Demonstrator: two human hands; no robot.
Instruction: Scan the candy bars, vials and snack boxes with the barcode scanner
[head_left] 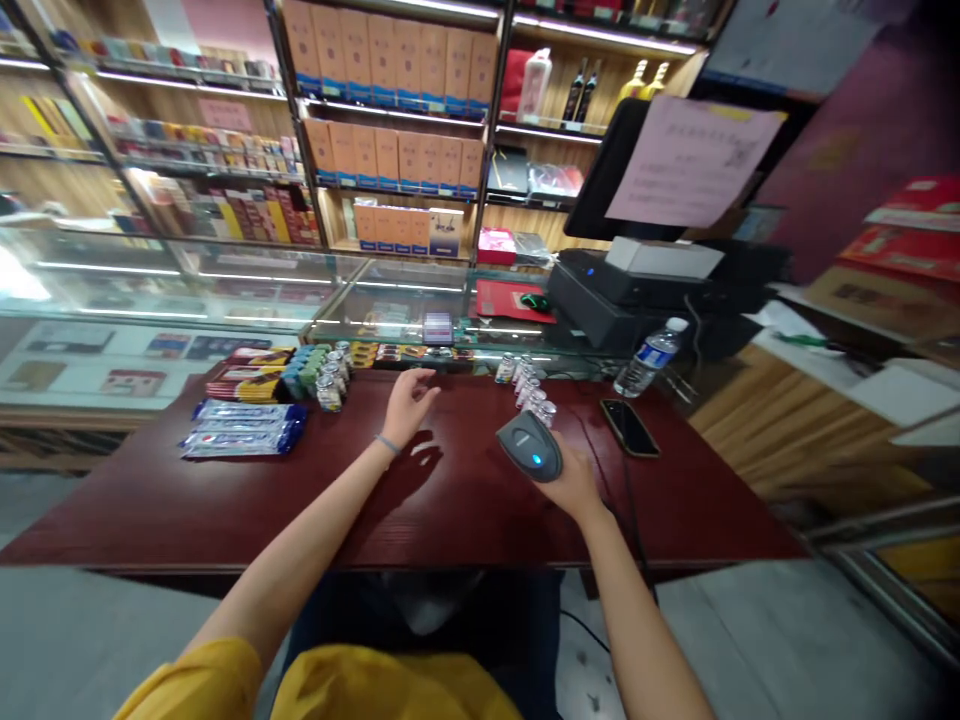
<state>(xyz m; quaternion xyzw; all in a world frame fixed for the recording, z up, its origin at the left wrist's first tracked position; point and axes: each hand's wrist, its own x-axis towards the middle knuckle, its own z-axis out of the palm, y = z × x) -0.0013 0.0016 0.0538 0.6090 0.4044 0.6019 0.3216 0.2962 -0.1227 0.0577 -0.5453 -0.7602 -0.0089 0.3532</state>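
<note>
Gripping the scanner window-forward toward the far jars, the right hand aims it, while the left hand hovers released above the desk.

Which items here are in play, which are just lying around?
In play: barcode scanner held in right hand; left hand open above the table, reaching toward small jars.
Lying about: phone, water bottle, blue packets, second jar row.
</note>
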